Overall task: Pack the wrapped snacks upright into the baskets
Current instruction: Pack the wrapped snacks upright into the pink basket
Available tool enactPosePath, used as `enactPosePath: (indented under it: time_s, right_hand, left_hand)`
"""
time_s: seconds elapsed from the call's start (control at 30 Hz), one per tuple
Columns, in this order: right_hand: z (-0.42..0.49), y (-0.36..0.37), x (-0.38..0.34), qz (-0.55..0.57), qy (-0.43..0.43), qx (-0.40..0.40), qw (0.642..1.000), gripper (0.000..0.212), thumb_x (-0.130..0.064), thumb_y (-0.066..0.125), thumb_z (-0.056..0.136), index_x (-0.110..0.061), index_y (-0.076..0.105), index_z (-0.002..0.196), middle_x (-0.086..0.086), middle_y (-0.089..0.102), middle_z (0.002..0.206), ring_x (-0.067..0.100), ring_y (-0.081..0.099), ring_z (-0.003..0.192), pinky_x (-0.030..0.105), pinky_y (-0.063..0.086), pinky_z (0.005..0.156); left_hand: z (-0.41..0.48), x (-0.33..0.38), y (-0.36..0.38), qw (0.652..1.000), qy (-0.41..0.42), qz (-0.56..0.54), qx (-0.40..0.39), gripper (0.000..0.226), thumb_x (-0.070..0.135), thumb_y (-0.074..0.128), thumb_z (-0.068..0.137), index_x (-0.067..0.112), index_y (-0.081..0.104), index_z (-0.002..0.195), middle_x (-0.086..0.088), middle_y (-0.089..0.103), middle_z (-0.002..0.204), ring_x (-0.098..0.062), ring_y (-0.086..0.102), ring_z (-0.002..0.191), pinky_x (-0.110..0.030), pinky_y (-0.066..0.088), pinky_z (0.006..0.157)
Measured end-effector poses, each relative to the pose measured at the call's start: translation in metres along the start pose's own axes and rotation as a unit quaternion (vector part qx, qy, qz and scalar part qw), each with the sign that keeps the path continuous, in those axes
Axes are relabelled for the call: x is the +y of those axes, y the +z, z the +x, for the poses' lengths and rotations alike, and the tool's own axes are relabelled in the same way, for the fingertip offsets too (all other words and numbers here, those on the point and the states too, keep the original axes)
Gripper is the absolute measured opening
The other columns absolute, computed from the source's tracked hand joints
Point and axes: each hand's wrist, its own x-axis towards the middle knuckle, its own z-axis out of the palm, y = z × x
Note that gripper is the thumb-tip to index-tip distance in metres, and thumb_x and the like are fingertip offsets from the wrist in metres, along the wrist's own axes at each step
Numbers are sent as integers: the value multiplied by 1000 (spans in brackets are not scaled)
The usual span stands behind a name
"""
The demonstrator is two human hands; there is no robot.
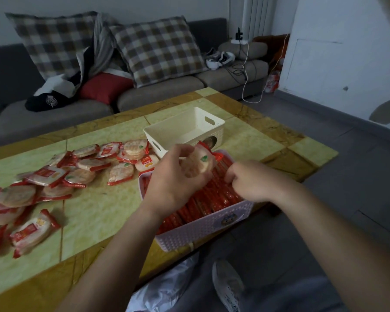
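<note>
1. The left hand holds one wrapped snack, a round rice cracker in a clear and red pack. Its fingers curl round the pack and hold it up in the air, just over the purple basket.
2. The right hand is down in that basket. Its fingers are bent and poke in among the packed snacks. I cannot tell if it grips one or just pushes them apart.
3. The packed snacks stand on their edges in tight red rows. The purple basket looks almost full, so this part of the job is nearly done.
4. The white basket sits just behind the purple one. I see no snacks inside it, so it looks not yet started.
5. Many loose snacks lie flat in a heap on the left of the surface. They are all left to pack, so I think half the job or more is left.
6. A sofa with checked pillows is behind the surface.
</note>
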Motion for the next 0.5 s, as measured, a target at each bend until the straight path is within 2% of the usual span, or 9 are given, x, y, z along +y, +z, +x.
enactPosePath:
  time_s: [0.07, 0.1, 0.17, 0.2, 0.27, 0.3, 0.37, 0.43, 0.5]
  right_hand:
    - [-5, -16, 6, 98, 2, 70, 993, 28, -9, 47, 100, -14, 74, 102, 7, 75, 97, 25, 74, 89, 43, 61, 82]
    - [-10, -24, 7, 193, 0, 96, 977, 24, -14, 48, 103, -16, 73, 102, 8, 75, 97, 24, 75, 86, 44, 62, 81]
    - [-18, -34, 6, 397, 6, 80, 914, 20, -32, 53, 105, -21, 69, 101, 5, 74, 98, 21, 76, 81, 40, 64, 75]
    - [-20, -35, 5, 434, 1, 67, 899, 21, -41, 58, 101, -23, 69, 102, 1, 74, 98, 18, 76, 81, 38, 63, 72]
    - [-15, -32, 9, 366, -26, 72, 927, 21, -37, 73, 92, -29, 64, 109, -5, 74, 103, 15, 74, 87, 38, 61, 75]
    - [-12, -30, 14, 330, -30, 84, 940, 31, -28, 78, 89, -32, 62, 116, -6, 73, 108, 15, 74, 91, 39, 61, 81]
    - [-9, -34, 21, 324, -45, 104, 939, 38, -13, 77, 86, -31, 67, 118, -4, 73, 114, 13, 72, 98, 40, 60, 91]
    - [-11, -38, 27, 347, -66, 116, 928, 33, -8, 74, 86, -34, 71, 106, -5, 74, 110, 11, 72, 101, 40, 59, 94]
    - [-11, -42, 33, 344, -63, 132, 927, 34, -9, 74, 84, -32, 72, 109, -6, 73, 110, 11, 71, 100, 44, 59, 94]
  left_hand:
    - [-3, 4, 8, 1000, 14, -8, 0, 73, 41, 88, 72, 30, 48, 132, 17, 58, 123, 6, 57, 105, -29, 57, 90]
    - [-4, 6, 12, 1000, 25, -9, -2, 79, 41, 89, 70, 32, 44, 135, 17, 57, 125, 3, 57, 108, -32, 56, 92]
    - [-4, 9, 23, 998, 57, 9, 1, 89, 43, 89, 66, 38, 37, 138, 18, 55, 128, -4, 55, 116, -39, 54, 95]
    - [-4, 12, 28, 997, 73, 29, 9, 93, 45, 89, 64, 40, 34, 138, 18, 54, 128, -6, 54, 118, -41, 52, 97]
    - [-4, 19, 35, 993, 89, 74, 22, 99, 50, 89, 60, 39, 32, 140, 19, 51, 130, -8, 51, 121, -43, 48, 101]
    - [-4, 20, 38, 992, 90, 81, 18, 102, 52, 89, 59, 39, 30, 142, 19, 49, 131, -8, 49, 123, -43, 47, 103]
    - [-3, 21, 38, 996, 83, 33, -13, 105, 52, 89, 62, 38, 27, 146, 16, 46, 137, -7, 49, 125, -37, 48, 103]
    - [-1, 18, 34, 996, 70, -42, -34, 88, 45, 84, 75, 33, 34, 146, 13, 51, 134, -6, 58, 118, -27, 52, 95]
    - [5, 13, 33, 997, 66, -31, -28, 57, 33, 76, 87, 30, 48, 138, 16, 62, 120, -5, 65, 104, -25, 55, 86]
